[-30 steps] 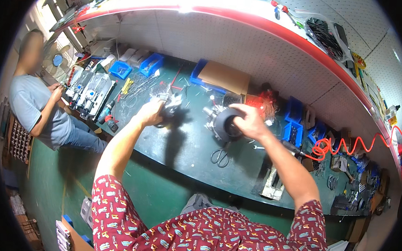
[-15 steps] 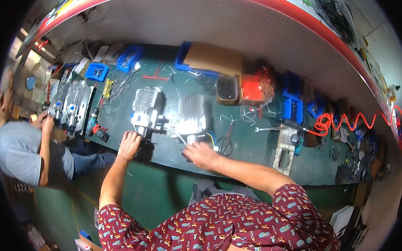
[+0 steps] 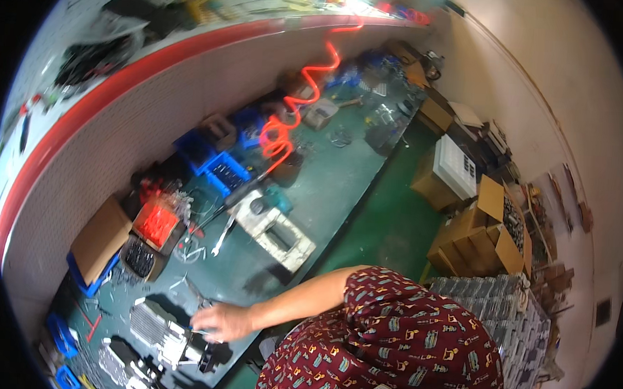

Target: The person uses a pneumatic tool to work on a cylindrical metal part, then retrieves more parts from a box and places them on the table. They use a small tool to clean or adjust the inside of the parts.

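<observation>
My right hand (image 3: 222, 321) is over the near edge of the bench, beside a finned silver motor housing (image 3: 151, 323). Its fingers point left, bent toward short wires at the housing's end; blur hides whether they grip anything. A pair of scissors (image 3: 198, 294) lies just beyond the hand, partly covered by it. Next to the first housing, lower left, is a second finned housing (image 3: 114, 360), cut off by the picture's lower edge. My left hand does not plainly show.
A white metal bracket plate (image 3: 296, 251) and an open-end wrench (image 3: 223, 236) lie farther along the green bench. Boxes of red (image 3: 156, 223) and black small parts, blue bins (image 3: 226, 174) and a coiled red air hose (image 3: 279, 140) line the back. Cartons (image 3: 457, 244) and stacked castings stand right.
My view has swung to the right, bringing the wall, cartons and stacked castings in. My left hand and the co-worker have left the picture. My right hand remains beside the housing.
</observation>
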### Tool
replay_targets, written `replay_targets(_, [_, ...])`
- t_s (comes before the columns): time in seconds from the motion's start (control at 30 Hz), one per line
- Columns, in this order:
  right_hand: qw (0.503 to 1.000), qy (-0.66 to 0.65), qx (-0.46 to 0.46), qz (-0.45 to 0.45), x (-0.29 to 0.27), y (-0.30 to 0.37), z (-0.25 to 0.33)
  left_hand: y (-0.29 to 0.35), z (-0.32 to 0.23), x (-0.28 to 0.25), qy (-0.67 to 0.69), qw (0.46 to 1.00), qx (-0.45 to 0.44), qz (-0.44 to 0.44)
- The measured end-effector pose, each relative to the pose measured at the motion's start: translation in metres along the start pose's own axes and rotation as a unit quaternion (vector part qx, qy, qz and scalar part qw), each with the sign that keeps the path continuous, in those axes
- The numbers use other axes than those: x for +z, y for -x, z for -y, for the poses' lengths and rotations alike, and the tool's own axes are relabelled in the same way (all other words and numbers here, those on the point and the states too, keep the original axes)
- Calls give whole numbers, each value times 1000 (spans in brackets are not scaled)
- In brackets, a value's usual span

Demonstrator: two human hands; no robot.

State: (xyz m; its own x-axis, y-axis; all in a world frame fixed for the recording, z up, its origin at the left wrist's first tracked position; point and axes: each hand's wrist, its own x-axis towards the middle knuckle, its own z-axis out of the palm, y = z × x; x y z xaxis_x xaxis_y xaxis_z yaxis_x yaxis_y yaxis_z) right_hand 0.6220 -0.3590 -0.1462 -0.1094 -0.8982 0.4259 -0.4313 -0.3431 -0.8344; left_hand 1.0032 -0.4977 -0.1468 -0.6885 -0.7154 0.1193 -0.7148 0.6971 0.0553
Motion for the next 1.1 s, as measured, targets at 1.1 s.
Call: replay_targets(1.1, [637,-288,381,-605,-919,422,-165,-55,-542,46,353,910,-200,81])
